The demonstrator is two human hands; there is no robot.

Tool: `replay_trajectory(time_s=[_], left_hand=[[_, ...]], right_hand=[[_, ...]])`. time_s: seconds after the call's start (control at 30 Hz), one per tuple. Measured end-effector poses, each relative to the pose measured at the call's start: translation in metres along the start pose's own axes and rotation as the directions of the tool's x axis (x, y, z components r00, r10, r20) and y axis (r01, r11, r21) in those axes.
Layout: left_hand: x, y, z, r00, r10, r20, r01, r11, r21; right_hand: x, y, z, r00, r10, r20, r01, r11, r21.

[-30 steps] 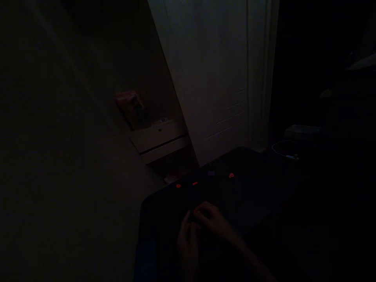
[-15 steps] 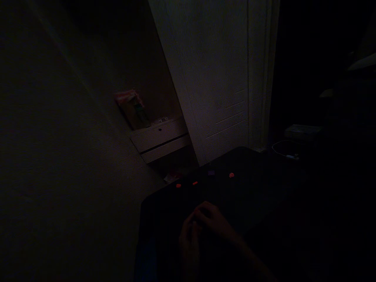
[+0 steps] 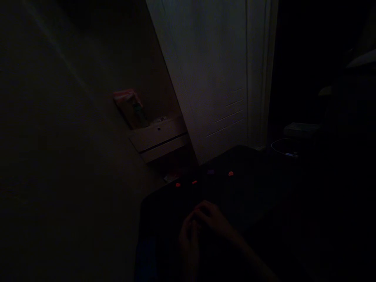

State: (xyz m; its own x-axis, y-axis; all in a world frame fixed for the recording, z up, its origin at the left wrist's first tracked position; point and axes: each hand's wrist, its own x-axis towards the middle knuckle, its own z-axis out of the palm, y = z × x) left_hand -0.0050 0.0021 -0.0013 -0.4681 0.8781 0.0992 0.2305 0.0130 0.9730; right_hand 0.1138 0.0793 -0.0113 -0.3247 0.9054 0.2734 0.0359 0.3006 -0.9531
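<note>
The room is very dark. Over the near part of a dark table [image 3: 246,203], my left hand [image 3: 188,235] and my right hand [image 3: 210,216] meet at their fingertips. Both are closed around a small reddish piece [image 3: 196,209], mostly hidden by the fingers, so its kind does not show. Beyond my hands lie a small orange-red piece [image 3: 178,185], a flat orange-red piece [image 3: 194,182], a dim purple block [image 3: 210,172] and a rounded orange piece [image 3: 230,173], spaced along the tabletop.
A bluish flat shape [image 3: 146,258] is at the table's near left corner. Behind stand a pale door [image 3: 211,78] and a drawer unit [image 3: 164,135] with a bag [image 3: 131,107] on top. A white cable [image 3: 277,147] and a box [image 3: 302,129] are at right.
The view has shifted very slightly. My hands keep nearly the same pose, fingertips together on the reddish piece, and the pieces on the table stay where they were.
</note>
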Motion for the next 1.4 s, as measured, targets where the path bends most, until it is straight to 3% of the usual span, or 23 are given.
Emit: replay_trajectory(time_s=[0.33, 0.63, 1.4], left_hand=[[0.0003, -0.0034, -0.0010, 1.000, -0.002, 0.031, 0.002, 1.000, 0.007], [0.0006, -0.0051, 0.0002, 1.000, -0.029, -0.009, 0.029, 1.000, -0.009], [0.0007, -0.0038, -0.0020, 1.000, -0.015, 0.009, 0.015, 1.000, -0.010]], right_hand=[[0.0009, 0.0009, 0.0000, 1.000, -0.016, 0.001, 0.016, 1.000, 0.021], [-0.0001, 0.0015, 0.0010, 0.999, 0.051, 0.017, -0.053, 0.994, 0.097], [-0.0025, -0.0007, -0.0003, 0.999, -0.045, -0.007, 0.045, 0.999, 0.013]])
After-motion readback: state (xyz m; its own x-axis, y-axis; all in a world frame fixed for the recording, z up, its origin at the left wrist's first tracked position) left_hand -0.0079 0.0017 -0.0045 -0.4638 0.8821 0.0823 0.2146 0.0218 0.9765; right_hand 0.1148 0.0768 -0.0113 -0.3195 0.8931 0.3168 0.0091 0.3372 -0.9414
